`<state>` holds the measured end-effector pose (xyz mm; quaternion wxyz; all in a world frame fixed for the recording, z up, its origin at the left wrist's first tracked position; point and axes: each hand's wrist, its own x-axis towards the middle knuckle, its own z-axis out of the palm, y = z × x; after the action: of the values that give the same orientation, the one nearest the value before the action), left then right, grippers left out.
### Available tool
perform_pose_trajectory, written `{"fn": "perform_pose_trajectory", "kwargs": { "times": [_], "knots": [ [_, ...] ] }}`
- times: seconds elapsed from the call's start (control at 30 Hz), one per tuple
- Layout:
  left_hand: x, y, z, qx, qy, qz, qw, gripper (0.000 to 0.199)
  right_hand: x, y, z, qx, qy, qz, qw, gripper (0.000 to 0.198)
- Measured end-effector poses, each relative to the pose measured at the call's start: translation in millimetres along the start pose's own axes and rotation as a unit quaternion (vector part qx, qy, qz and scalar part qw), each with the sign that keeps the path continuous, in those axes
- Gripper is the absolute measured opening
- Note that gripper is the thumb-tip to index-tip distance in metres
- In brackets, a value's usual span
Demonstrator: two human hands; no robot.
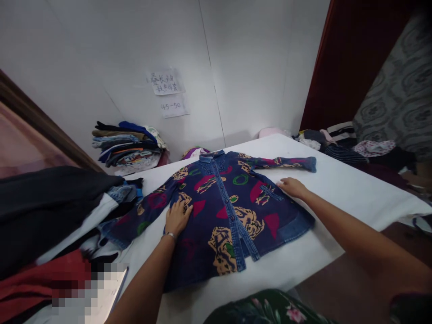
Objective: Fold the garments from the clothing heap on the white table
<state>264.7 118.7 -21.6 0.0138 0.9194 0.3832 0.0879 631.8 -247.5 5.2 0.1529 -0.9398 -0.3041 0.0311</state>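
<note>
Head view: long-sleeved navy button-front shirt with blue denim trim and multicoloured print [216, 200] spread front-up on white-covered desk [340, 191]. Left hand [177, 219] flat on shirt body, fingers extended, nothing grasped. Right hand [293, 187] part-curled at opposite side edge; cannot tell whether fabric is gripped.

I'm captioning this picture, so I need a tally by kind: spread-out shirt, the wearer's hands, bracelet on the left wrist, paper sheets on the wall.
Spread-out shirt: 1
Hands: 2 (left hand, right hand)
Bracelet: 1
Paper sheets: 2 (upper sheet, lower sheet)
Total: 6
</note>
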Motion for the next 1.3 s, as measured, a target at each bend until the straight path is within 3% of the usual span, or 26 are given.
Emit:
{"fn": "perform_pose_trajectory", "kwargs": {
  "times": [0.13, 0.33, 0.47, 0.63, 0.83, 1.0, 1.17, 1.3],
  "knots": [
    [-6, 5, -8, -0.020, 0.019, -0.020, 0.999, 0.052, -16, -11, 14, -0.029, -0.062, 0.038, 0.997, 0.041],
    [-12, 3, -17, -0.080, -0.002, -0.071, 0.994, 0.045, -14, -4, 1, -0.053, -0.054, 0.065, 0.995, 0.034],
    [-7, -13, -27, -0.101, 0.021, -0.121, 0.987, 0.049, -7, -6, -2, -0.038, -0.046, 0.045, 0.997, 0.036],
    [2, -29, -38, -0.099, -0.015, -0.219, 0.971, 0.051, 22, -43, 11, -0.004, -0.032, 0.012, 0.999, 0.045],
    [-1, -32, -40, -0.101, -0.058, -0.246, 0.962, 0.032, 51, -74, 30, -0.004, -0.029, 0.042, 0.999, 0.042],
    [-9, -28, -43, -0.100, -0.064, -0.255, 0.959, 0.037, 50, -72, 34, -0.022, -0.005, 0.101, 0.995, 0.043],
    [-25, -25, -49, -0.118, -0.075, -0.240, 0.961, 0.047, 36, -65, 30, -0.029, 0.003, 0.086, 0.996, 0.047],
    [-61, -31, -57, -0.115, -0.079, -0.236, 0.962, 0.049, 7, -35, 22, -0.043, -0.014, 0.068, 0.997, 0.055]
  ]
}}
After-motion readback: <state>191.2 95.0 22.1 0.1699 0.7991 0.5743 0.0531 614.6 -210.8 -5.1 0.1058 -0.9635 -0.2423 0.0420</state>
